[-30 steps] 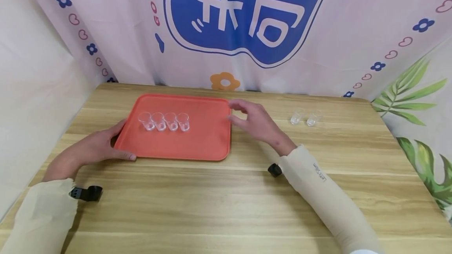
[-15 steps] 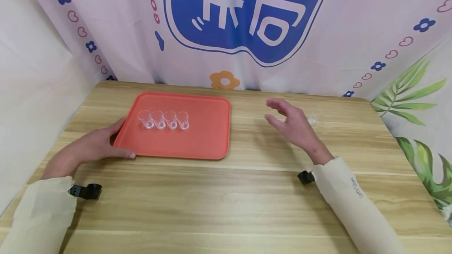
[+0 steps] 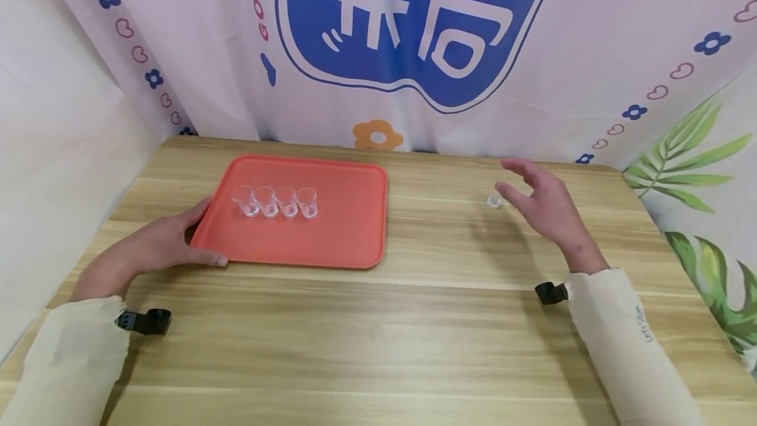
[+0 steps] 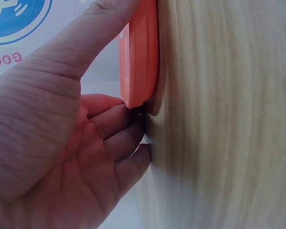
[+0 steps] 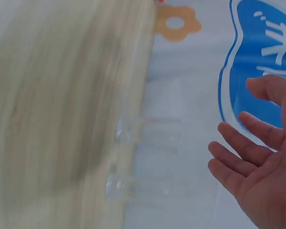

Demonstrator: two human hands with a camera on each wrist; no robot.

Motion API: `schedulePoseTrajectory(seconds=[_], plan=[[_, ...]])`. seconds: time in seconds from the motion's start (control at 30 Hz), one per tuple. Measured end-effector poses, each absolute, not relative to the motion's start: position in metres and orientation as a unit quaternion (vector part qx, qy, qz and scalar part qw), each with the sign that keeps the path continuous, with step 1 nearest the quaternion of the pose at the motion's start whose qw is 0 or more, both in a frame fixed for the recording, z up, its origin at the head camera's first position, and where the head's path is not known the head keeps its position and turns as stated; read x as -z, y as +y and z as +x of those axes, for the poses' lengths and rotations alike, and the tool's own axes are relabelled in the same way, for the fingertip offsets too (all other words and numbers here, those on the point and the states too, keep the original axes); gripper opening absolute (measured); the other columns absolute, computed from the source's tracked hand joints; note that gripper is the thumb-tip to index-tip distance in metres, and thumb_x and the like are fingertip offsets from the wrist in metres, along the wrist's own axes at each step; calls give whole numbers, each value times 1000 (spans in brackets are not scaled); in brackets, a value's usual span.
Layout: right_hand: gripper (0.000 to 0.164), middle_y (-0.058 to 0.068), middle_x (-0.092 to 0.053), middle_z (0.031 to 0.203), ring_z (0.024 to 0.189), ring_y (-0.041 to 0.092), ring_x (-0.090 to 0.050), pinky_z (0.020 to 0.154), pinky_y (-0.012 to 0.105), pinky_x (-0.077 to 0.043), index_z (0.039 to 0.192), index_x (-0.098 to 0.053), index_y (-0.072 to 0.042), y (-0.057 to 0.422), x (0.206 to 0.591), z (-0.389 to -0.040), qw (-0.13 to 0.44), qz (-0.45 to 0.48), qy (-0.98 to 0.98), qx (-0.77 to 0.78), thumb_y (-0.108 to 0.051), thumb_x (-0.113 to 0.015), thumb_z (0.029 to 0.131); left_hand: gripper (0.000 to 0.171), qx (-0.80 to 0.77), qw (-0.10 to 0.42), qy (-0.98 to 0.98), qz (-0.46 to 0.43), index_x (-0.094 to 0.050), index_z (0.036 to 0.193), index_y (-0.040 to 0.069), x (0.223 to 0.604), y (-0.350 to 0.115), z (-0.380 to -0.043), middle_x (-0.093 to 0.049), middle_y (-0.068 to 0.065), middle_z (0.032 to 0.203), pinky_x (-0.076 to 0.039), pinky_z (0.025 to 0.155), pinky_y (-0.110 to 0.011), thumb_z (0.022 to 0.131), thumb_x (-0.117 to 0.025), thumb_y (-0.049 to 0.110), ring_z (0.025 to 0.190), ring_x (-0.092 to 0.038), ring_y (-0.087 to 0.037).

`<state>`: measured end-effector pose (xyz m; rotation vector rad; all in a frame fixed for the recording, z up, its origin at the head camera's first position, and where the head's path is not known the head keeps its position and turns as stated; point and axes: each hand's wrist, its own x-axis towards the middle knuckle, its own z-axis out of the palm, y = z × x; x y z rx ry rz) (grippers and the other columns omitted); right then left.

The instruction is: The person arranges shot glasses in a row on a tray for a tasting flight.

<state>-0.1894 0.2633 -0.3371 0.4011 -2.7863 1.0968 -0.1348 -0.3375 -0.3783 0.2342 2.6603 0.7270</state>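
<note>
A red tray [image 3: 343,235] lies at the left of the wooden table, bearing several small clear glasses [image 3: 307,204] in a tight row. My left hand [image 3: 165,242] grips its near left corner, thumb along the front edge and fingers by the left side; the left wrist view shows curled fingertips [image 4: 133,157] under the tray's corner. Over at the right, my right hand [image 3: 547,206] hovers with fingers apart and holds nothing. Just left of its thumb stands one small clear glass [image 3: 494,201]. The right wrist view shows two such glasses, a blurred upper one [image 5: 148,131] and a lower one [image 5: 138,186].
A printed cloth [image 3: 503,123] hangs along the table's back edge. White walls flank both sides, the right one with a leaf print [image 3: 686,150]. Black wrist cameras [image 3: 551,292] sit below each sleeve cuff.
My right hand has moved right from beside the tray's right edge to over the two glasses, covering one in the head view. My left hand and the tray have stayed put.
</note>
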Motion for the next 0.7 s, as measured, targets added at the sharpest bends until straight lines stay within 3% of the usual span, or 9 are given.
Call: schedulePoseTrajectory(seconds=[0.23, 0.5, 0.7], plan=[[51, 19, -47, 154, 143, 44, -37, 115, 61, -30, 148, -53, -3, 283, 343, -194, 54, 100, -926, -360, -27, -65, 104, 128, -259, 186, 944, 82, 1, 165, 4, 376, -338, -134, -31, -38, 155, -46, 94, -69, 83, -81, 57, 125, -46, -51], [53, 25, -43, 155, 143, 47, -35, 115, 62, -30, 149, -48, 2, 300, 353, -197, 29, 89, -928, -360, -10, -66, 101, 127, -260, 188, 944, 77, 1, 165, 5, 376, -338, -134, -31, -39, 154, -46, 93, -70, 83, -81, 58, 124, -47, -51], [62, 28, -37, 158, 142, 51, -34, 113, 63, -32, 154, -40, 3, 306, 360, -199, -10, 68, -927, -368, -16, -67, 102, 127, -264, 187, 943, 79, 0, 165, 5, 377, -338, -134, -32, -38, 154, -46, 94, -69, 83, -81, 58, 124, -47, -51]])
